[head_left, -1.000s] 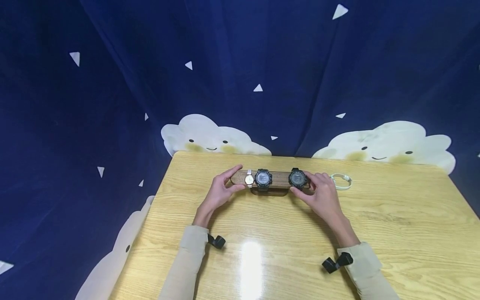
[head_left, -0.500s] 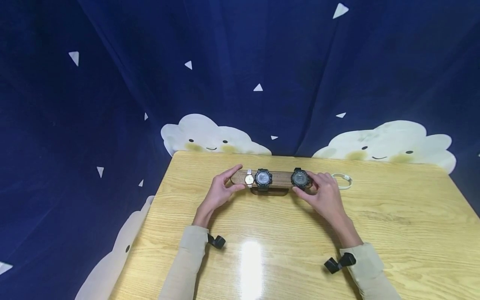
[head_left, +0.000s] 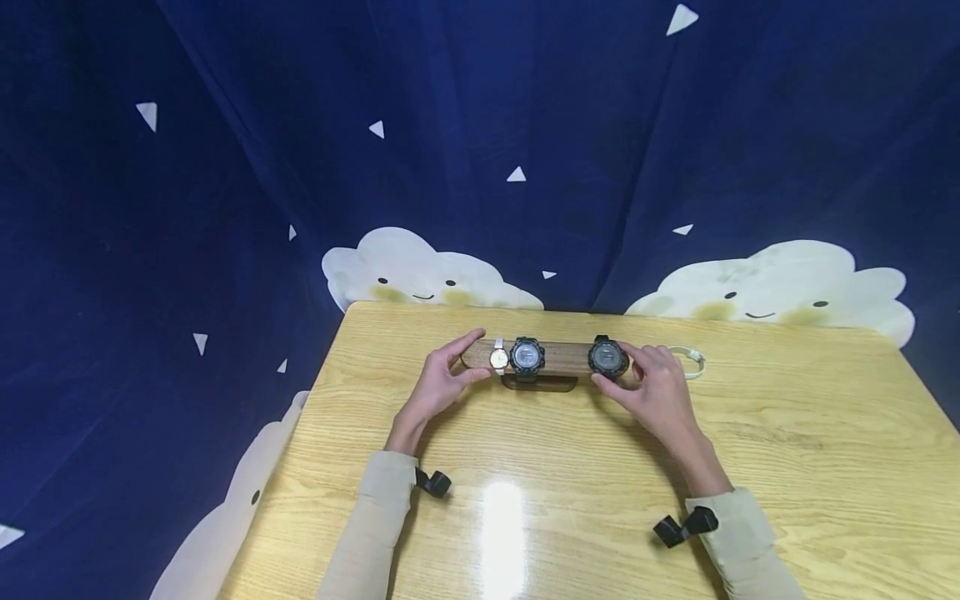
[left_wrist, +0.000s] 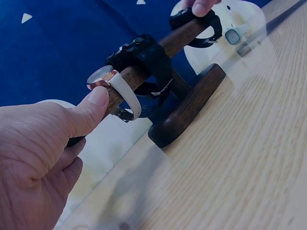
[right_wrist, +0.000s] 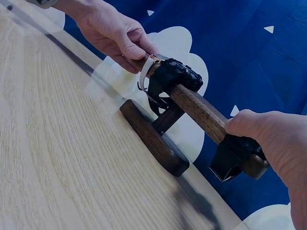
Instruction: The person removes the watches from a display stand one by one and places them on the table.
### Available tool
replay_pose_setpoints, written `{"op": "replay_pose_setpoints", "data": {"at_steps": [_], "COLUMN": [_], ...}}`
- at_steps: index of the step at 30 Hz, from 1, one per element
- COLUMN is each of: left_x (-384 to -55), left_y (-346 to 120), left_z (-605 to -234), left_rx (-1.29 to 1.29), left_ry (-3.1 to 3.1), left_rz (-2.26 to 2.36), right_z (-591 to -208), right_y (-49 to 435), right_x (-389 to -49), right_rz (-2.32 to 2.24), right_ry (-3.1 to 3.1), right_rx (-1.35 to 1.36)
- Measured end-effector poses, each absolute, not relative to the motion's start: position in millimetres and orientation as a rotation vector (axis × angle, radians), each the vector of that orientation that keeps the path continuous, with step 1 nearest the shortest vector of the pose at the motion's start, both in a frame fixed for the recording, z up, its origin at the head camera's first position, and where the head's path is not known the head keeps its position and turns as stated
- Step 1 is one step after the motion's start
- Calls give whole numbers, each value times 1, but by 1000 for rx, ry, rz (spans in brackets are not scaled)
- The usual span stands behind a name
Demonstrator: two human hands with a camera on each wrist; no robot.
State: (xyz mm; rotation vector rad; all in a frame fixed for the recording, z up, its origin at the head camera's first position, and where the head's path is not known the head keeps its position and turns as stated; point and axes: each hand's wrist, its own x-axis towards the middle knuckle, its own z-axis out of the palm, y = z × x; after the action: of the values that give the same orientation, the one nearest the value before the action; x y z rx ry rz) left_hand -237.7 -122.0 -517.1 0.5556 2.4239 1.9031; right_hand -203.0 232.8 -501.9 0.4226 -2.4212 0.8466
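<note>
Grip of left hand [head_left: 437,386] pinches the wooden stand [head_left: 565,358], that of right hand [head_left: 662,395] its rightmost black watch [head_left: 608,357].

Curtained nook — cloud-print fabric [head_left: 450,183], wooden table [head_left: 825,450].

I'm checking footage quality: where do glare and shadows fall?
Head view: white glare patch on the pale wooden table, in front of the brown wooden watch stand; left wrist view: dim, bluish, soft shadow on the table at lower left; right wrist view: dim, blurry shadow beside the stand's base.
</note>
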Motion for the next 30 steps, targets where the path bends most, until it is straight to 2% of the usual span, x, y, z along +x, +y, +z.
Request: {"op": "replay_pose_setpoints", "data": {"at_steps": [30], "left_x": [-237], "left_y": [-122], "left_z": [-516], "left_rx": [546], "left_ry": [2421], "left_rz": [1890], "right_z": [-504], "right_y": [255], "right_x": [-210], "right_rz": [872], "right_ry": [-2327], "right_rx": [457]}}
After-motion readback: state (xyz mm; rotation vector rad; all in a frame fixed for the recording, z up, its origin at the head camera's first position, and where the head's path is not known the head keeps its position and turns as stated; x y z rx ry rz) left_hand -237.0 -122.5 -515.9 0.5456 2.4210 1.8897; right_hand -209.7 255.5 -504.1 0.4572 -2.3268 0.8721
